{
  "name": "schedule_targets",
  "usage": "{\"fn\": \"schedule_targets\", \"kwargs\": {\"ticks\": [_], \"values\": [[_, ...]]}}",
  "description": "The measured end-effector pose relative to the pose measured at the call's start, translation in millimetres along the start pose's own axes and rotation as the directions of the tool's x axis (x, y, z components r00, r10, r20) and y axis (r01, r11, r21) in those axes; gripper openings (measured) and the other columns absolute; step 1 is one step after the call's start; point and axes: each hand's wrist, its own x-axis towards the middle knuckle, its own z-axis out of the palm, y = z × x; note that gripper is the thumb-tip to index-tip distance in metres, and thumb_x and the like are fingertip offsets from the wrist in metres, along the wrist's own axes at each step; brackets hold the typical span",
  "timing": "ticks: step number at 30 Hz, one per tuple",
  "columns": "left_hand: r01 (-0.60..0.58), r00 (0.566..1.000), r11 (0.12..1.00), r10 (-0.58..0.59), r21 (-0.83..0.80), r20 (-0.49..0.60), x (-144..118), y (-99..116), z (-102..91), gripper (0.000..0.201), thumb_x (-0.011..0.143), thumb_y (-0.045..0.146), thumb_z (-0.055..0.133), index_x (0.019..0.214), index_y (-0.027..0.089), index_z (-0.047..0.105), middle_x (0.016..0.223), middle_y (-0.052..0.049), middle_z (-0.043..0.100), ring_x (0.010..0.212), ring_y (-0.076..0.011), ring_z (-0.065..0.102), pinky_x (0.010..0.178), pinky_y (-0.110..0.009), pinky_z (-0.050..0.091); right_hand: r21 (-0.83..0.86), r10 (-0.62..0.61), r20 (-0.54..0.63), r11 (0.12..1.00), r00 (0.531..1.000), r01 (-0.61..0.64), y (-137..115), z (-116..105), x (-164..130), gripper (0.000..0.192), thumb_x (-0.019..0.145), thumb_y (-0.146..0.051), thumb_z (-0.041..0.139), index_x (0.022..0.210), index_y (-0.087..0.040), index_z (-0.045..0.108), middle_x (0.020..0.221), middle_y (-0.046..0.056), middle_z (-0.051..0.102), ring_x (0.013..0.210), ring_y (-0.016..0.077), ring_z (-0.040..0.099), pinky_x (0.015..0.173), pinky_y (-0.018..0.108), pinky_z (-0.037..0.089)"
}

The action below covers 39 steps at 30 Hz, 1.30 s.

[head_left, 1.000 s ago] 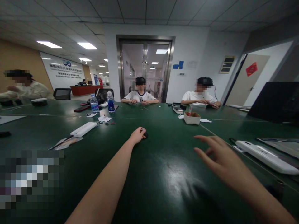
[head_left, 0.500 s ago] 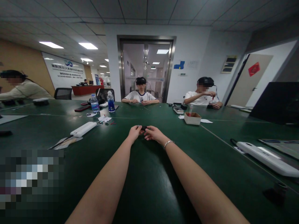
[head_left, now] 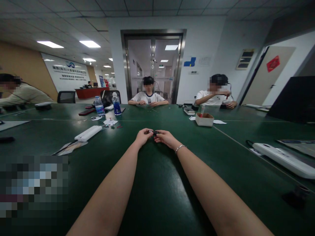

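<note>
Both my hands are stretched out over the dark green table point(head_left: 157, 183), fingertips nearly meeting. Between them is a small black object point(head_left: 155, 132), too small and dark for its kind to show. My right hand point(head_left: 167, 139), a silver bracelet at its wrist, pinches it from the right. My left hand point(head_left: 142, 138) is closed at the fingertips on its left end, where a small shiny bit shows. The fingers partly cover the object.
Left of my hands lie a white power strip point(head_left: 88, 133), paper scraps point(head_left: 110, 122) and two bottles point(head_left: 116, 105). A small box point(head_left: 204, 120) stands ahead to the right. Another white strip point(head_left: 283, 157) lies at far right. Several people sit around the table.
My hands have drawn slightly apart, the right one shifting a little rightward, and more of the black object shows between the fingertips. The head view has tilted slightly down.
</note>
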Motion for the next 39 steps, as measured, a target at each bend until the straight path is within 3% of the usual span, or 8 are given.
{"fn": "schedule_targets", "kwargs": {"ticks": [8,16,24,39], "values": [[-0.036,0.999,0.999,0.036,-0.004,0.02,-1,0,-0.1,0.028,0.065,0.022,0.068,0.09,0.014,0.06,0.08,-0.001,0.058,0.069,-0.0106,0.058,0.068,-0.026,0.05,0.061,0.02,-0.021,0.998,1.0,-0.018,-3,0,-3,0.027,0.086,0.003,0.042,0.111,-0.002,0.051,0.067,0.008,0.063,0.053,0.0106,0.062,0.056,0.02,0.054],[0.012,1.0,0.996,-0.01,-0.092,0.029,0,-2,-2.6,0.032,0.062,0.021,0.073,0.09,0.012,0.063,0.084,-0.005,0.062,0.073,-0.0133,0.062,0.077,-0.033,0.051,0.056,-0.007,-0.024,0.998,1.0,0.009,-1,-1,-4,0.025,0.092,-0.005,0.041,0.116,-0.005,0.049,0.066,0.005,0.063,0.054,0.009,0.062,0.057,0.019,0.054],[0.075,0.997,0.978,-0.072,-0.195,0.025,0,-1,-1.4,0.034,0.059,0.023,0.077,0.088,0.011,0.063,0.08,-0.006,0.065,0.073,-0.0146,0.064,0.077,-0.033,0.05,0.033,-0.027,-0.058,0.999,0.998,0.029,5,-4,1,0.027,0.09,-0.006,0.045,0.116,-0.005,0.05,0.064,0.004,0.063,0.053,0.0099,0.062,0.055,0.019,0.053],[0.115,0.993,0.991,-0.112,-0.075,0.039,-1,4,-2.6,0.028,0.063,0.027,0.075,0.08,0.009,0.065,0.068,-0.006,0.065,0.065,-0.0137,0.063,0.066,-0.027,0.05,0.078,-0.069,-0.027,0.994,0.997,0.071,9,-8,3,0.021,0.087,-0.001,0.047,0.105,-0.008,0.056,0.067,0.004,0.063,0.057,0.0094,0.062,0.057,0.019,0.054]]}}
